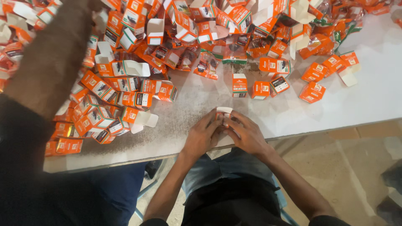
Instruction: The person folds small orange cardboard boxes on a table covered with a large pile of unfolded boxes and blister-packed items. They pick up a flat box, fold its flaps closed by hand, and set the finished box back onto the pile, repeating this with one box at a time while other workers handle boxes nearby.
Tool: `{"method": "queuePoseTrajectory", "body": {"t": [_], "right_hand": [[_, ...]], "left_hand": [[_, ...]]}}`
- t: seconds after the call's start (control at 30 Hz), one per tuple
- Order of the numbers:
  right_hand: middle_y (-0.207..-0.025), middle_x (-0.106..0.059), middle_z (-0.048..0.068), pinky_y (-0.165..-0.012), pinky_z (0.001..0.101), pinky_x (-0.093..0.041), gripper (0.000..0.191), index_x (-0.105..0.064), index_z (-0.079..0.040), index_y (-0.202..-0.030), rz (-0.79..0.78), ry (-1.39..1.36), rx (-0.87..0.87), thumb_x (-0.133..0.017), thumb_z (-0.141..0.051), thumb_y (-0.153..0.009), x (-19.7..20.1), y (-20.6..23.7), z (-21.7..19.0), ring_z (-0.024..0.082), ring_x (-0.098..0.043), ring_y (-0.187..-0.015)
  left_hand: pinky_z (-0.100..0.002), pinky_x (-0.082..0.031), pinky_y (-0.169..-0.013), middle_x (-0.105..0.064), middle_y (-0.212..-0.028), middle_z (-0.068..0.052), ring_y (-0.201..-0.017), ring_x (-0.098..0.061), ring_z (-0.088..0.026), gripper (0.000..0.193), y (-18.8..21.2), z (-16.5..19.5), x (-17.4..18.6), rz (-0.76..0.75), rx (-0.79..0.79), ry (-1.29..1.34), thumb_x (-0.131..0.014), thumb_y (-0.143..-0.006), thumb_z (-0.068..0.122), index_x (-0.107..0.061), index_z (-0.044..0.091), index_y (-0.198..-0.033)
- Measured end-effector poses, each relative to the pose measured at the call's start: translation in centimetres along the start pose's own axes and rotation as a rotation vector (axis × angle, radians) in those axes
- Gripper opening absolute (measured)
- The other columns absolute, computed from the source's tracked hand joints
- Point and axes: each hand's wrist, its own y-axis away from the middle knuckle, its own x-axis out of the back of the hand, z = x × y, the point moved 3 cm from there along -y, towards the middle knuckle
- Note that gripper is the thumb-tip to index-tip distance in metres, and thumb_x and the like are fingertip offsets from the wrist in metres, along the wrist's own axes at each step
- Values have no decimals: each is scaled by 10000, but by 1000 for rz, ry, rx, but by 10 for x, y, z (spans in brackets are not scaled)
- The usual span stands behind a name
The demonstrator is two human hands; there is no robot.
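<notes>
White table (368,100): left hand (201,138) and right hand (248,136) pinch small box (224,112).

Just beyond the small orange-and-white carton (224,114) that you pinch, the white tabletop (201,100) lies bare and gives you room. Further beyond it stand three upright orange cartons (259,87), and behind them a heaped bank of orange boxes (217,25). Left of it, a spread of flat orange cartons (104,109) and another person's brown-sleeved arm (50,58) block passage. Right of it, bare tabletop runs to the edge.
</notes>
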Motion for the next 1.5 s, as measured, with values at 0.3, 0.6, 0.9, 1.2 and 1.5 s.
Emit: {"method": "queuePoseTrajectory", "body": {"t": [0.3, 0.6, 0.9, 1.2, 1.5], "right_hand": [[-1286, -672, 168, -867, 380, -604, 312, -747, -84, -1137, 15, -122, -33, -831, -103, -837, 1, 1, 7, 277, -726, -1074], [-1235, -730, 128, -992, 424, -577, 211, -608, -79, -843, 79, -184, 127, -800, -20, -778, 13, -2, -1, 349, -687, -1224], [-1239, -707, 146, -1001, 393, -572, 342, -710, -54, -1137, 25, -312, 75, -820, -45, -813, 21, -6, -8, 316, -688, -1202], [-1237, -714, 113, -939, 355, -610, 209, -757, -68, -1067, 50, -413, -7, -794, -3, -872, 15, -1, 0, 259, -730, -1144], [-1341, -660, 149, -987, 409, -573, 242, -742, -47, -1067, -4, -352, 161, -781, -17, -830, 27, -4, -7, 327, -672, -1218]], "left_hand": [[-401, -597, -959, -528, -1467, -220, -1195, -662, -361, 428, -8, 0, 16, -53, -8, 279, -765, -833, 22, -671, 30, -1251], [-410, -575, -1051, -715, -1275, -94, -1312, -651, -319, 239, -1, -9, 6, -26, 11, 368, -843, -827, 29, -619, 61, -904], [-448, -550, -1035, -696, -1190, -121, -1239, -642, -346, 209, -5, 13, 25, -36, -86, 266, -860, -755, 66, -707, 65, -898], [-402, -604, -1043, -743, -1182, -78, -1241, -705, -284, 217, 0, 12, 13, 80, 63, 321, -860, -844, 56, -738, 102, -1018], [-485, -530, -1092, -652, -1281, -61, -1329, -600, -341, 229, 2, 23, 14, -28, -135, 1, -846, -827, 112, -679, 103, -984]]}}
